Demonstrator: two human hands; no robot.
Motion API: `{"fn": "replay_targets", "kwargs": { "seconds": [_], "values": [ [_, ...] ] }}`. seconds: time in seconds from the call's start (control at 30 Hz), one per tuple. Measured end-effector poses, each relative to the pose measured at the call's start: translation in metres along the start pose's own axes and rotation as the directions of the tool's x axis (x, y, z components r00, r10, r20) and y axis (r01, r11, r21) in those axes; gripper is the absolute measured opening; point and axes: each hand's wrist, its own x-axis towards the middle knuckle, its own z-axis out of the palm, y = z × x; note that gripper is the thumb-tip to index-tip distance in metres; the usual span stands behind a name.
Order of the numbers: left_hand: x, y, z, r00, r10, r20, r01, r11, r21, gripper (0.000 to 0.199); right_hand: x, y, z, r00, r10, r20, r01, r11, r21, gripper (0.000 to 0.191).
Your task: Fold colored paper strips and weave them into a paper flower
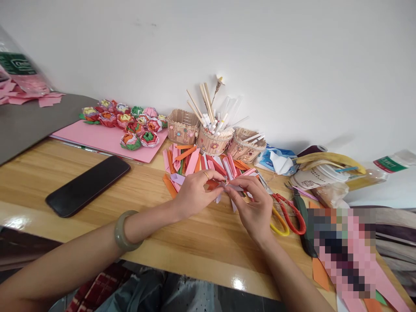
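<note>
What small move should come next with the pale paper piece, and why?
Probably steady the pale paper piece with the left hand and gently press it with the right hand: both hands' fingertips meet at it, though its folds are too small to make out.

This looks like an informal papercraft corner, though whether in a home or a small shop cannot be told. A wood-grain table (178, 245) stands against a plain white wall (292, 65), bearing folded paper flowers (125, 120), loose paper strips (194, 161), scissors (303, 225) and decorated baskets (182, 133), the middle one full of sticks (208, 104). Everyday belongings share the surface: a smartphone (87, 185), a lidded drink cup (312, 178) (blue straw (346, 169) and all) and a plastic bottle (388, 164).
</note>
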Motion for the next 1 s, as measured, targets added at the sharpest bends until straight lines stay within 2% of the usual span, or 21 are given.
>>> {"fn": "replay_targets", "kwargs": {
  "seconds": [0.33, 0.53, 0.73, 0.9, 1.0],
  "values": [
    [-0.0012, -0.0026, 0.0000, 1.000, 0.029, 0.006, -0.029, 1.000, -0.007, 0.013, 0.0032, 0.0012, -0.0026, 0.998, -0.026, 0.049, 0.023, 0.998, 0.055, 0.007],
    [-0.0006, -0.0016, -0.0005, 0.999, -0.002, 0.039, 0.006, 0.995, -0.095, 0.016, 0.0044, 0.0026, -0.0032, 0.993, -0.083, 0.084, 0.075, 0.993, 0.095, 0.010],
    [0.0000, -0.0019, -0.0002, 1.000, -0.009, 0.027, 0.012, 0.994, -0.111, 0.015, 0.0053, 0.0045, -0.0033, 0.993, -0.067, 0.094, 0.061, 0.996, 0.065, 0.009],
    [0.0018, -0.0018, -0.0005, 0.998, 0.066, 0.021, -0.063, 0.991, -0.122, 0.010, 0.0065, 0.0056, -0.0024, 0.991, -0.039, 0.130, 0.018, 0.987, 0.158, 0.009],
    [0.0025, -0.0015, -0.0007, 0.997, 0.073, 0.038, -0.068, 0.991, -0.114, 0.009, 0.0062, 0.0059, -0.0017, 0.986, -0.005, 0.169, -0.033, 0.975, 0.221, 0.009]
  ]
}}
